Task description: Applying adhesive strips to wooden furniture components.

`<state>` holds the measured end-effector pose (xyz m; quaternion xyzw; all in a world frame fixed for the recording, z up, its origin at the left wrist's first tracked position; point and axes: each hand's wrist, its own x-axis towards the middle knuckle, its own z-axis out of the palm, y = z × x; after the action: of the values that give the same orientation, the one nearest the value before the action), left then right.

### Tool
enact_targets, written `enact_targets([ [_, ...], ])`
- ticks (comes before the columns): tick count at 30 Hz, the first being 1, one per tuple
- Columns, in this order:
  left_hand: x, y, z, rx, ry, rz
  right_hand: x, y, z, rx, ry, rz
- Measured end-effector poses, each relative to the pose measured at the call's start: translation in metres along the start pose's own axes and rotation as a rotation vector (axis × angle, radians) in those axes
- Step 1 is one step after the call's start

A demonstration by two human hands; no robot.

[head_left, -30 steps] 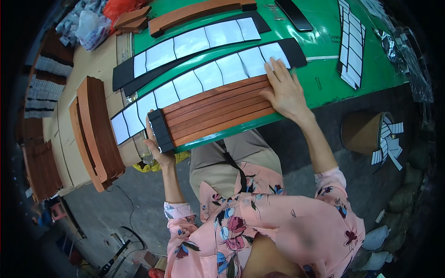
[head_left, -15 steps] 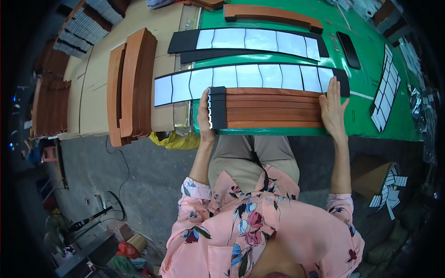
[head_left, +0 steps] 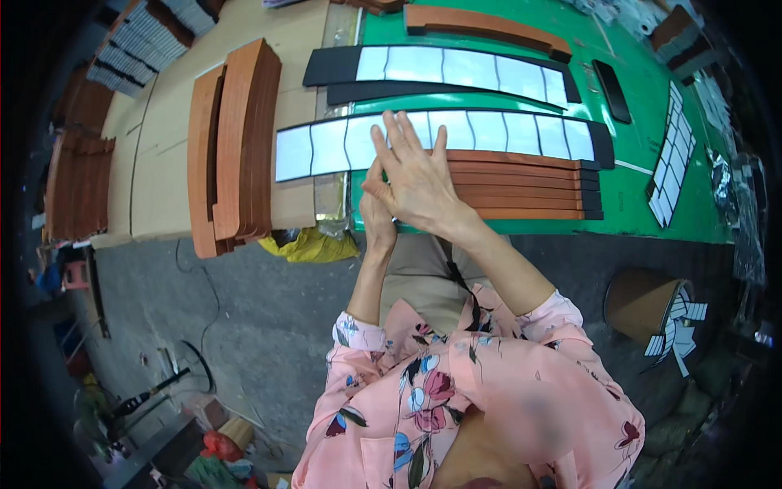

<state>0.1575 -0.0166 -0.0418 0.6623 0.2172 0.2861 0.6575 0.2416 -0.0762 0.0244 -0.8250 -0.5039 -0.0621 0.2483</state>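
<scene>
Several reddish-brown wooden slats lie side by side near the table's front edge, with black end pieces at their right end. My right hand is laid over their left end, fingers spread and stretched out. Beside that same end, my left hand stands upright with its palm to the slats, partly covered by the right hand. Just beyond the slats lies a long black strip carrying white pieces, which my right fingertips overlap. A second such strip lies farther back, over a plain black strip.
A stack of curved wooden slats stands on cardboard at left. The green tabletop also bears a black phone, a strip of white pieces and another curved slat. A bin stands on the floor at right.
My right hand has moved from the slats' right end to their left end, beside my left hand. Black end pieces now show at the slats' right end.
</scene>
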Motion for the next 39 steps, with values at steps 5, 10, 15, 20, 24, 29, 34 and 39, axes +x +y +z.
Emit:
enact_targets([
  [5, -0.001, -0.038, -0.002, 0.017, 0.028, -0.012, 0.011, -0.024, -0.024, 0.014, 0.12, -0.065],
  [10, 0.009, -0.026, 0.007, 0.083, 0.069, -0.052, 0.0, 0.003, 0.005, 0.128, -0.075, 0.024],
  [15, 0.005, -0.013, -0.017, 0.043, 0.022, -0.073, -0.024, 0.041, -0.079, 0.367, -0.063, 0.041],
  [20, 0.013, 0.03, -0.036, 0.304, -0.265, -0.047, -0.109, 0.155, -0.18, 0.121, -0.117, 0.187],
  [24, 0.03, 0.072, -0.036, 0.538, -0.499, 0.122, -0.147, 0.186, -0.194, -0.131, -0.55, 0.318],
  [29, 0.045, 0.101, -0.022, 1.125, -0.779, 0.184, -0.14, 0.205, -0.173, -0.188, -0.468, 0.193],
  [34, 0.031, 0.087, -0.033, 1.001, -0.658, 0.399, -0.145, 0.204, -0.174, -0.059, -0.238, 0.052],
  [39, -0.003, 0.1, -0.025, 0.956, -0.637, 0.453, -0.167, 0.191, -0.204, -0.201, -0.296, 0.111],
])
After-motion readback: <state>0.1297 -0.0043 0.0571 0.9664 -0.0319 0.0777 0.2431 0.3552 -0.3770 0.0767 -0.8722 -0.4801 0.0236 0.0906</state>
